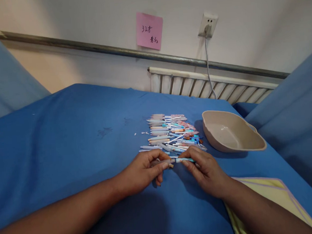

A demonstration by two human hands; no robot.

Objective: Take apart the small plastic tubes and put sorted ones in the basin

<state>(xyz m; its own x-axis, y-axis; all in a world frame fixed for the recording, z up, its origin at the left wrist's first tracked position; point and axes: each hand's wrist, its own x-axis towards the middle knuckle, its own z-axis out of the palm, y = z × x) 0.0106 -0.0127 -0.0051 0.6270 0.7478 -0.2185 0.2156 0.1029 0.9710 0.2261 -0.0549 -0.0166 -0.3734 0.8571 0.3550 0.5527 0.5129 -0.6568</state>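
Note:
My left hand (148, 166) is closed around a greyish pen barrel (170, 161), its end pointing right. My right hand (202, 165) pinches a light blue and teal pen part (183, 160), held end to end with the barrel. The two parts meet or nearly meet; I cannot tell whether they are joined. A small tan tip (171, 165) shows just below the barrel by my left fingers. Right behind both hands lies a spread pile of pens and pen parts (161, 132), in grey, white, pink, orange and blue.
A beige plastic basin (234, 133) stands to the right of the pile. A yellow cloth with a purple edge (273, 194) lies under my right forearm. Small white bits (143, 133) lie left of the pens on the blue cloth (67, 144). A radiator (196, 82) stands behind.

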